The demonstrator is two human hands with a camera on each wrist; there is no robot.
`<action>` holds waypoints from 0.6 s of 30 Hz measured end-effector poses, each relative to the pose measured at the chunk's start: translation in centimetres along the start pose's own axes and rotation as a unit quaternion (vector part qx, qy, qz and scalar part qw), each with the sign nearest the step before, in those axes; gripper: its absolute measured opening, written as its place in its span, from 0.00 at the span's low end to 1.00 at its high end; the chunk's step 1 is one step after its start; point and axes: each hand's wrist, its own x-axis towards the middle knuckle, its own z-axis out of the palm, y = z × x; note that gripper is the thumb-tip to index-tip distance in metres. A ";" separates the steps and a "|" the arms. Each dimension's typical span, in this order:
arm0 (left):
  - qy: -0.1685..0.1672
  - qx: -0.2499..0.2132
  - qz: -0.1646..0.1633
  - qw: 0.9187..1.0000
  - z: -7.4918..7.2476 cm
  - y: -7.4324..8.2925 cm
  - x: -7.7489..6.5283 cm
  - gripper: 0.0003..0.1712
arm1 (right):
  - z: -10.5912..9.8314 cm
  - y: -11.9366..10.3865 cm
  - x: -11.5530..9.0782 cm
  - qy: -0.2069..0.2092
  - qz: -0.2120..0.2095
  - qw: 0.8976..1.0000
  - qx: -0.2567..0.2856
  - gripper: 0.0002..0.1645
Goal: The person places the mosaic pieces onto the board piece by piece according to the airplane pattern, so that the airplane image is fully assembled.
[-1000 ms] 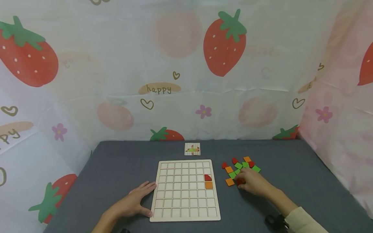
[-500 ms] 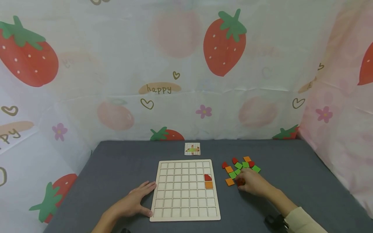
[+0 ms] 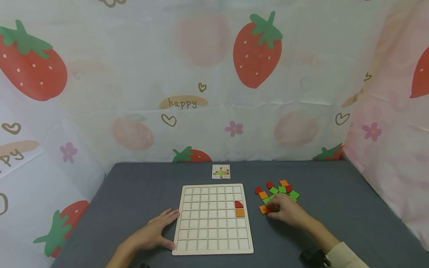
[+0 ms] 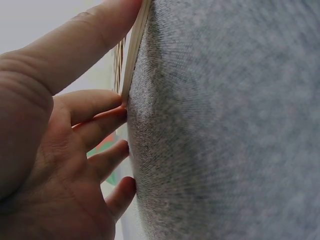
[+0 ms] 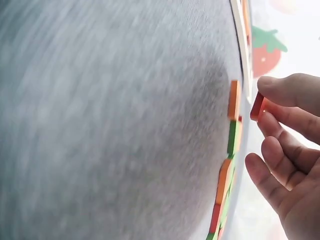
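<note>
A pale wooden grid board (image 3: 207, 223) lies on the dark table. On its right side a red quarter-round tile (image 3: 238, 204) sits in a cell directly above an orange square tile (image 3: 240, 213). My left hand (image 3: 155, 230) rests at the board's left edge, thumb and fingertips against it, fingers extended. Over the pile of tiles, my right hand (image 3: 288, 210) pinches a red tile (image 5: 257, 106) between thumb and forefinger; in the right wrist view it is raised off the table. Loose green tiles (image 3: 294, 195) and an orange tile (image 3: 263, 209) lie around that hand, some hidden under it.
A small picture card (image 3: 221, 171) with a coloured pattern on a grid lies behind the board. More red tiles (image 3: 270, 184) and orange ones lie at the back of the pile. A strawberry-printed cloth (image 3: 197, 130) hangs behind the table.
My right hand has shifted slightly left and lifted with a red tile pinched in it. The left hand and the board have stayed put.
</note>
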 end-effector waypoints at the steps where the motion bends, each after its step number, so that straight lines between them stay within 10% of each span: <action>1: 0.000 0.000 0.000 1.000 0.0 0.0 0.0 0.60 | 0.1 -0.2 0.0 0.002 0.005 1.000 0.007 0.15; 18: 0.003 0.006 0.005 1.000 0.0 -0.1 0.0 0.60 | 1.8 -2.6 1.0 0.003 -0.019 0.998 0.060 0.12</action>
